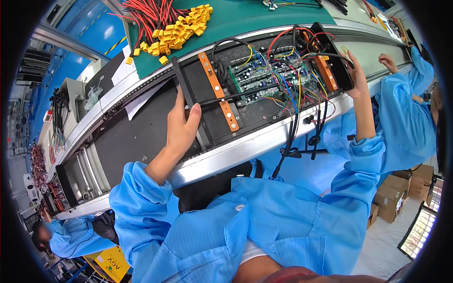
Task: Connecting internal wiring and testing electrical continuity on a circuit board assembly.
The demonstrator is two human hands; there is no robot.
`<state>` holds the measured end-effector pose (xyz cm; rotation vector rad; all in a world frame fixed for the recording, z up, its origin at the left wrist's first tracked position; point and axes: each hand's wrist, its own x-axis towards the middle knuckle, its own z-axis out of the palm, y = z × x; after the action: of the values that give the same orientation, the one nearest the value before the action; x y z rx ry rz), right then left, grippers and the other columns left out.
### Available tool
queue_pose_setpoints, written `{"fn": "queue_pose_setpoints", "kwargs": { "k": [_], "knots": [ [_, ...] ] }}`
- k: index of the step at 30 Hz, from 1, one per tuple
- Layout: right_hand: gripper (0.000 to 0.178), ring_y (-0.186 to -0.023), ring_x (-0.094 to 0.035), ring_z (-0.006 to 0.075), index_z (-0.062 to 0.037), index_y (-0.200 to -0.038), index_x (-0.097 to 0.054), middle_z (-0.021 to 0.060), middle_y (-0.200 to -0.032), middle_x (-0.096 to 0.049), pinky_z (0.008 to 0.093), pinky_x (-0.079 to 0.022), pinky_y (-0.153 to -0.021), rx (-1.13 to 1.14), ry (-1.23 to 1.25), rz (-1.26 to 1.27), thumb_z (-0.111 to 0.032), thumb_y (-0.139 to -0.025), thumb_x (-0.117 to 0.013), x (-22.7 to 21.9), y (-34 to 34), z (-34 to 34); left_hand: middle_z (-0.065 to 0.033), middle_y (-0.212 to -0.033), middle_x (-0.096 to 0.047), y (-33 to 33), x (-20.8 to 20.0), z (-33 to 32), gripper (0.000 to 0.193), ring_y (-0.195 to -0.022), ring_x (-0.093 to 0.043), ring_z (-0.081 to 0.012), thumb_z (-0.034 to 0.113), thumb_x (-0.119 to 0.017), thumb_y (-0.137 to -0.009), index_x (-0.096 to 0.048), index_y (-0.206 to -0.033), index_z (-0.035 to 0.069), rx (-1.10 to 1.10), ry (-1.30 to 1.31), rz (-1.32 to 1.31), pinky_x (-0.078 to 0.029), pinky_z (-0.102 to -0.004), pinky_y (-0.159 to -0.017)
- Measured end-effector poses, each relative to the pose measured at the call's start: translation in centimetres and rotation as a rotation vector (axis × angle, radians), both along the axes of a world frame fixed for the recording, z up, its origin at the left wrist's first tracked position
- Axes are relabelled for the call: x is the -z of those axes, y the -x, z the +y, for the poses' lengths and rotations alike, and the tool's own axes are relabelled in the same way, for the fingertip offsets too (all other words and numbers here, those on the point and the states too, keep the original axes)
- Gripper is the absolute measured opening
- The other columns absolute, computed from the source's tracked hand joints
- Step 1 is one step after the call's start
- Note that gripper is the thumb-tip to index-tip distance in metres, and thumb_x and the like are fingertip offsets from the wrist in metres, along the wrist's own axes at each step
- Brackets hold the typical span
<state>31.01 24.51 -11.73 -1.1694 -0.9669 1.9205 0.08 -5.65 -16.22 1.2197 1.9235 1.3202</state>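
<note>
A long black tray point(191, 70) lies across the conveyor, carrying a green circuit board point(245, 78) with many coloured wires. Two orange bars point(216, 85) cross the tray, one on each side of the board. My left hand point(179, 125) grips the tray's upright left end, thumb on the near face and fingers behind it. At the other end stands a black open case point(347, 78) with red and black cables in it. My right hand point(357, 78) is closed round the case's right side. Loose black cables point(290, 137) hang over the conveyor's near rail.
The conveyor's near metal rail point(212, 160) runs between me and the tray. On the green mat point(240, 16) beyond lies a heap of yellow connectors point(181, 30) on red and black leads. Co-workers in blue sit at the right point(403, 118) and far left point(75, 236). Cardboard boxes point(391, 195) stand at lower right.
</note>
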Motion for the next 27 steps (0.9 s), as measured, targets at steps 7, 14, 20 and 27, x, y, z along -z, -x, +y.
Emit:
{"fn": "queue_pose_setpoints", "kwargs": {
  "k": [7,14,20,27],
  "knots": [
    [0.050,-0.091,-0.056,0.0212,-0.0035,-0.116,-0.052,0.0143,-0.106,-0.057,0.0276,-0.043,-0.079,0.015,0.019,-0.016,-0.040,-0.082,-0.057,0.5,0.0,0.8,-0.0163,-0.093,-0.058,-0.6,0.3,0.6,0.059,-0.062,-0.048,-0.0159,0.015,-0.043,-0.084,-0.022,-0.136,-0.002,0.015,-0.031,0.026,-0.039,-0.0241,-0.056],
    [0.060,-0.095,-0.053,0.0237,-0.0013,-0.122,-0.047,0.0184,-0.110,-0.055,0.0312,-0.040,-0.082,0.050,0.058,0.008,-0.044,-0.080,-0.058,2.4,-3.0,3.3,-0.0260,-0.105,-0.053,-0.9,1.2,2.0,0.064,-0.072,-0.056,-0.0289,0.019,-0.043,-0.086,-0.013,-0.136,-0.006,0.124,-0.107,0.142,-0.045,-0.0321,-0.062],
    [0.043,-0.106,-0.051,0.0226,0.0009,-0.117,-0.051,0.0166,-0.112,-0.056,0.0286,-0.038,-0.091,0.392,-0.805,-0.466,-0.031,-0.087,-0.052,1.5,-7.4,0.1,-0.0333,-0.108,-0.048,-1.7,1.7,3.6,0.066,-0.080,-0.056,-0.0401,0.023,-0.040,-0.087,-0.008,-0.132,-0.015,0.178,-0.016,0.224,-0.046,-0.0390,-0.068],
    [0.028,-0.102,-0.053,0.0237,0.0065,-0.108,-0.055,0.0162,-0.109,-0.058,0.0312,-0.039,-0.091,0.398,-1.431,-0.866,-0.010,-0.090,-0.041,-3.2,-1.9,-14.8,-0.0352,-0.103,-0.049,-2.8,1.1,6.4,0.067,-0.078,-0.055,-0.0430,0.030,-0.035,-0.092,-0.010,-0.126,-0.022,0.277,0.064,0.216,-0.046,-0.0420,-0.070]
  ]
}}
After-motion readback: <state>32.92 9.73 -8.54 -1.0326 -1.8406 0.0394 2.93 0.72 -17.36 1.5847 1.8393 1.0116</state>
